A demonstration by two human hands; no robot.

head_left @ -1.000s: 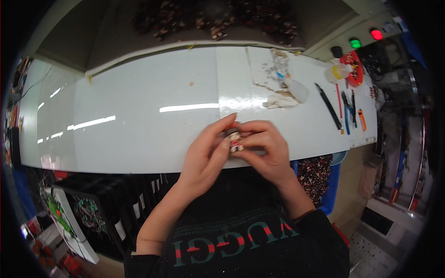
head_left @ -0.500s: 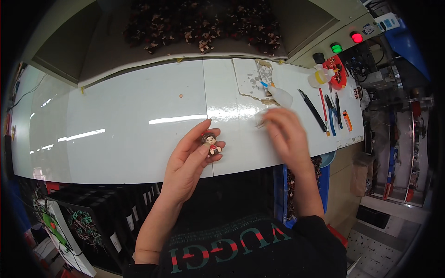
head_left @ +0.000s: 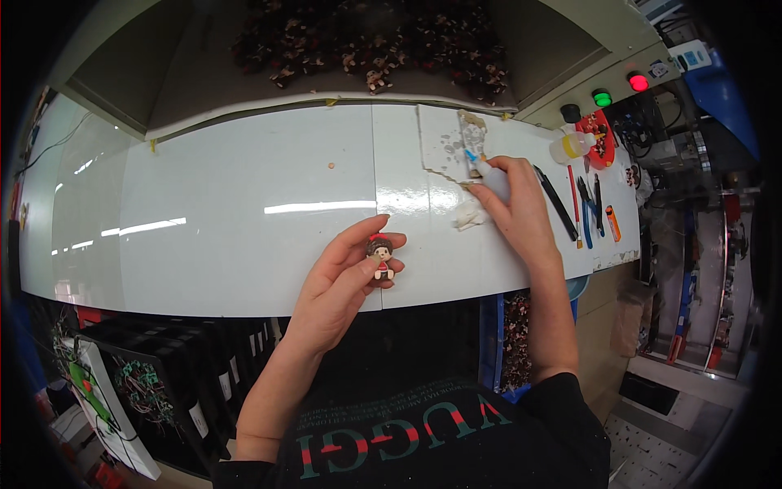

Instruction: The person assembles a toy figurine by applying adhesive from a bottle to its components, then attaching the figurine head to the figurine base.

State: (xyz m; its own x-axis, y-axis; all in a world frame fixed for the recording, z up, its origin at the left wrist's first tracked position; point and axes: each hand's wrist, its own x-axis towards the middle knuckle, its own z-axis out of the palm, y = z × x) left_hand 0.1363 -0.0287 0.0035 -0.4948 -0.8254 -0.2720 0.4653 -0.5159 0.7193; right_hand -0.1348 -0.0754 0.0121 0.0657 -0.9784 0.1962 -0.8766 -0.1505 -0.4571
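In the head view, the left hand (head_left: 342, 281) is raised over the near edge of the white table (head_left: 228, 204). Its thumb and fingers are closed on a small doll (head_left: 380, 257) with a red cap and a brown head, and the doll stands upright between the fingertips, just above the table edge.

The right hand (head_left: 517, 212) is stretched further away, to the right part of the table. Its fingers are wrapped around a small white bottle (head_left: 489, 175) with a blue tip, and the tip points to a stained white sheet (head_left: 444, 143) that lies on the table. Just beside this hand, on its left, lies a crumpled white tissue (head_left: 471, 216).

To the right of the hand lie a black pen (head_left: 557, 204), a red tool and blue pliers (head_left: 585, 213). Behind them stand a second bottle (head_left: 572, 147) with yellowish liquid and a red dish (head_left: 600, 134). A green lamp (head_left: 602, 99) and a red lamp (head_left: 638, 82) are lit on the panel beyond. Behind the table there is a heap of many small dolls (head_left: 375, 45).
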